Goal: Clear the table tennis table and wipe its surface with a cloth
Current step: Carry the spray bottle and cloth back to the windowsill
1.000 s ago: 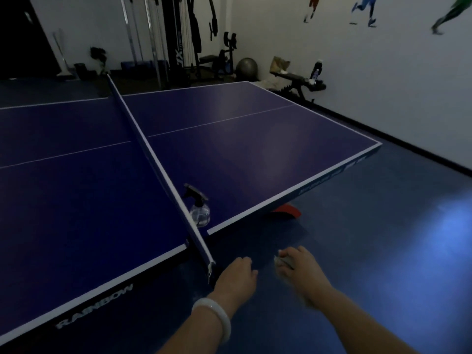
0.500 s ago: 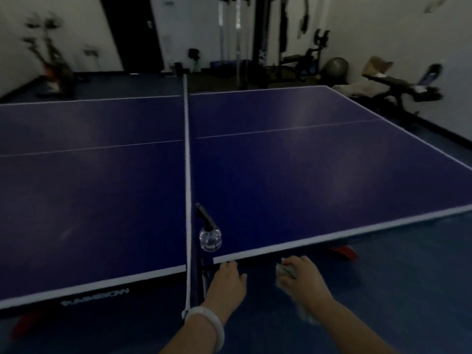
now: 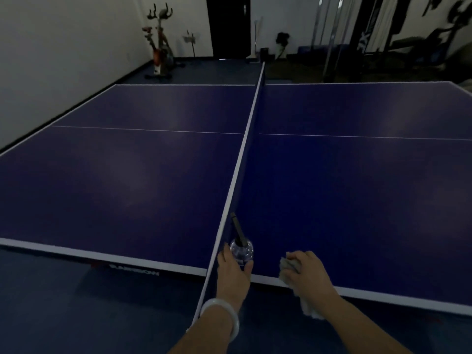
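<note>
Beside the net, at the near edge of the table tennis table, the left hand curls thumb and fingers around a clear spray bottle standing on the surface. Just to its right, the right hand clutches a bunched cloth in closed fingers over the white edge line.

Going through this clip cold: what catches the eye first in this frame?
The big blue table tennis table fills the view, split by its net. At the near edge beside the net, the left hand has its grip round a clear spray bottle, while the right hand holds a crumpled cloth over the table's edge.
</note>
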